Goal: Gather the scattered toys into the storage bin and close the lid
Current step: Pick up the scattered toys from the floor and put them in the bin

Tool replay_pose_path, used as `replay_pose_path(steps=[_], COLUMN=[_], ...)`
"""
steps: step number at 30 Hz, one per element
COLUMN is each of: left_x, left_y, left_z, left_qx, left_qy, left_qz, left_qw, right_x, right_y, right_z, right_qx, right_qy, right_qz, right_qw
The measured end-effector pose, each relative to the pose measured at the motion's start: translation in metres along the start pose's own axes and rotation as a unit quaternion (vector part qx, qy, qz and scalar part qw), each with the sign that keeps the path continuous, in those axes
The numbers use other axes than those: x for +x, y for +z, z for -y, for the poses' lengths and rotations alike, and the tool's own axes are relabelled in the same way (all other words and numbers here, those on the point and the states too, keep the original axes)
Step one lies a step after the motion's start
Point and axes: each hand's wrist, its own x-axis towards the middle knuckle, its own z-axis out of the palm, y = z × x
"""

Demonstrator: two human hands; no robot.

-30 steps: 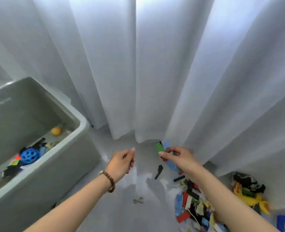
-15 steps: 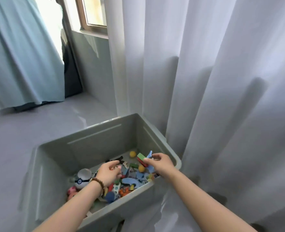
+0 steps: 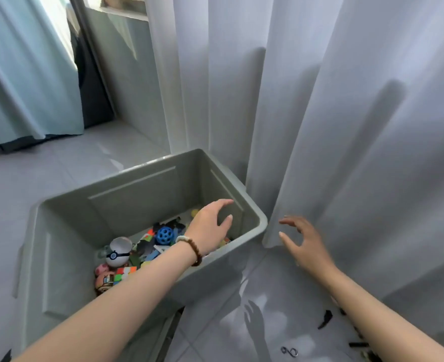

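A grey storage bin [image 3: 257, 218] stands open on the floor, with no lid on it. Inside lie several toys: a blue holed ball [image 3: 164, 235], a white capsule ball [image 3: 119, 250], a colour cube [image 3: 124, 273] and flat coloured pieces. My left hand [image 3: 211, 222] hovers over the bin's right end, fingers relaxed and empty, a bead bracelet on the wrist. My right hand [image 3: 303, 239] is outside the bin to the right, in front of the curtain, fingers spread and empty. A black piece [image 3: 325, 318] and a small metal ring [image 3: 288, 351] lie on the floor.
White curtains [image 3: 346, 126] hang close behind and right of the bin. A teal curtain [image 3: 25, 74] and a window sill are at the far left. More small dark pieces [image 3: 358, 344] lie at the lower right edge. Grey floor tiles [image 3: 59, 168] stretch left of the bin.
Both hands carried toy pieces from the floor to the bin. Now they are empty; the right hand has moved out of the bin to the right, and the left has shifted to the bin's right end.
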Motion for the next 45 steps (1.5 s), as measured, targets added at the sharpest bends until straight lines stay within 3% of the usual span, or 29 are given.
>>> replay_pose_path(steps=[6, 13, 19, 21, 30, 34, 39, 42, 45], left_x=[-0.016, -0.051, -0.072, -0.074, -0.075, -0.073, -0.076, -0.071, -0.063], left_y=[0.096, 0.23, 0.298, 0.316, 0.354, 0.356, 0.359, 0.363, 0.363], left_z=[-0.052, 0.02, 0.077, 0.09, 0.108, 0.108, 0.109, 0.103, 0.09], left_qx=[0.045, 0.165, 0.222, 0.211, 0.167, 0.123, -0.073, -0.197, -0.266], left_qy=[0.162, 0.035, -0.001, 0.001, 0.06, 0.038, -0.14, -0.238, -0.286], left_qz=[0.091, 0.331, 0.402, 0.413, 0.416, 0.381, 0.269, 0.208, 0.213], left_qw=[0.982, 0.928, 0.888, 0.886, 0.892, 0.916, 0.95, 0.928, 0.895], right_x=[-0.071, -0.149, -0.165, -0.161, -0.137, -0.14, -0.141, -0.138, -0.136], right_y=[-0.026, 0.008, 0.037, 0.041, 0.064, 0.07, 0.074, 0.074, 0.077], right_z=[-0.11, -0.21, -0.264, -0.278, -0.306, -0.305, -0.297, -0.294, -0.29], right_qx=[-0.027, 0.008, 0.068, 0.058, -0.03, -0.042, -0.049, -0.061, -0.032], right_qy=[0.116, 0.225, 0.319, 0.319, 0.332, 0.329, 0.319, 0.327, 0.345], right_qz=[0.024, 0.088, 0.039, 0.059, 0.044, 0.016, 0.043, 0.051, 0.053], right_qw=[0.993, 0.97, 0.945, 0.944, 0.942, 0.943, 0.945, 0.942, 0.936])
